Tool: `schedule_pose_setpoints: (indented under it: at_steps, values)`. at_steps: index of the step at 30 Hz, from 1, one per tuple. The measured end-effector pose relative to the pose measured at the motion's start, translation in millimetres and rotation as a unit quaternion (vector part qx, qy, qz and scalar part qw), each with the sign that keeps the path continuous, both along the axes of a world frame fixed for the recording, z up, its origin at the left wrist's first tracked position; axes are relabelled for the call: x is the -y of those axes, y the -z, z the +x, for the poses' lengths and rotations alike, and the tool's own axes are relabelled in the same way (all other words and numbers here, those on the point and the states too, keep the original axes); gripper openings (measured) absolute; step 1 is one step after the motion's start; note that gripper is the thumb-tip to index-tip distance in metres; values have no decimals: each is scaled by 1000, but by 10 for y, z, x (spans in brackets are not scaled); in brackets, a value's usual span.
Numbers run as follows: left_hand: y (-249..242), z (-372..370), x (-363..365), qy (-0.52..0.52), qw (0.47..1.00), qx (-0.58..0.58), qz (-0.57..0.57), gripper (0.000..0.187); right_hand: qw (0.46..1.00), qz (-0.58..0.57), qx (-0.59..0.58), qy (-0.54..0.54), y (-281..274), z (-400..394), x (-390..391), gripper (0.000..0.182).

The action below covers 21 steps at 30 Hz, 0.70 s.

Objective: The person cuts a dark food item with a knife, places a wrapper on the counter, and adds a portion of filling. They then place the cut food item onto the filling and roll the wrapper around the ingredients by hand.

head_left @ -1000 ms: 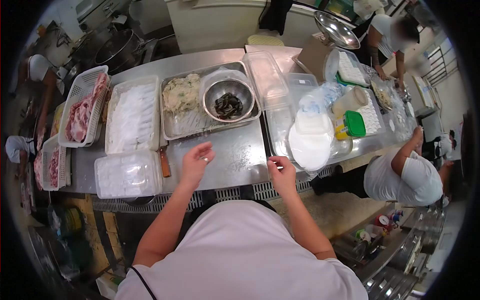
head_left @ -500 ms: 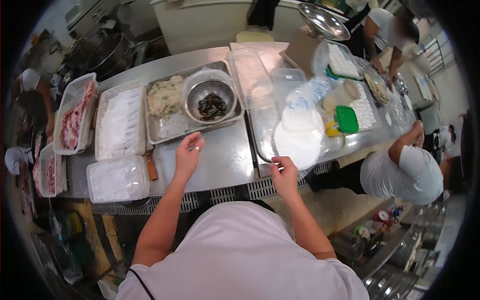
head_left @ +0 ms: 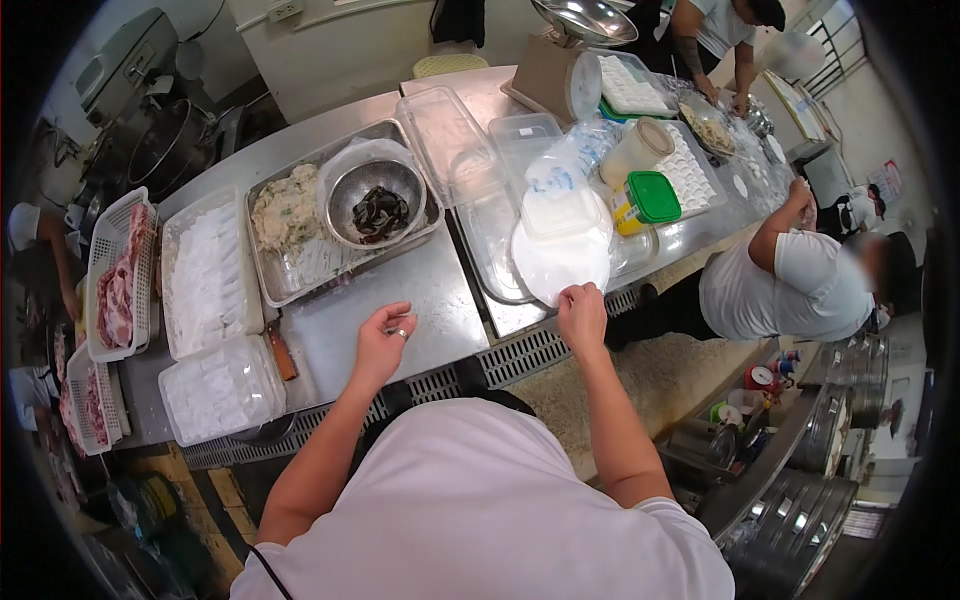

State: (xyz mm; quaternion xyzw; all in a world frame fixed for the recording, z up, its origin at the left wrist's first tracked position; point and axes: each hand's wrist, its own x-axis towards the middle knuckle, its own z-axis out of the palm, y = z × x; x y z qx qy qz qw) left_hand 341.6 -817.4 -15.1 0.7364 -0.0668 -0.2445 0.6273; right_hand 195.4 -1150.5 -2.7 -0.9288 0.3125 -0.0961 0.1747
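Observation:
My left hand [head_left: 384, 345] is above the bare steel table [head_left: 430, 290], fingers apart and curled, with nothing in it. At the lower edge of a white round sheet or stack [head_left: 562, 262], the fingers of my right hand [head_left: 583, 318] are pinched together on its rim. The round white item lies on a metal tray [head_left: 487, 248], partly under a clear plastic bag [head_left: 560, 178]. Up and left of my hands, a steel bowl [head_left: 345, 222] of dark pieces stands in a metal pan [head_left: 283, 292] with a pale mixture [head_left: 287, 208].
White tubs [head_left: 215, 275] [head_left: 222, 390], a brown-handled tool [head_left: 281, 352] and meat baskets [head_left: 122, 275] [head_left: 93, 400] are at the left. A green-lidded tub [head_left: 650, 200], a scale [head_left: 570, 80] and clear containers [head_left: 440, 135] are beyond my right hand. Co-workers [head_left: 785, 275] [head_left: 715, 40] stand at the right.
The view has turned, so the table items sit further left. My right hand has gone from beside the tray's edge to the rim of the white round item. My left hand stays raised and open.

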Motion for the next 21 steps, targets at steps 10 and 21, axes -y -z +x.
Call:
schedule_pose_setpoints:
  at_steps: [10, 21]
  values:
    - [23, -95, -161, -8, 1000, 1, -15, 33, 996, 79, 17, 40, -127, 156, 44, 20]
    - [-41, -126, -244, -36, 999, -6, -28, 31, 969, -183, 65, -153, 82, 99, -80, 25]
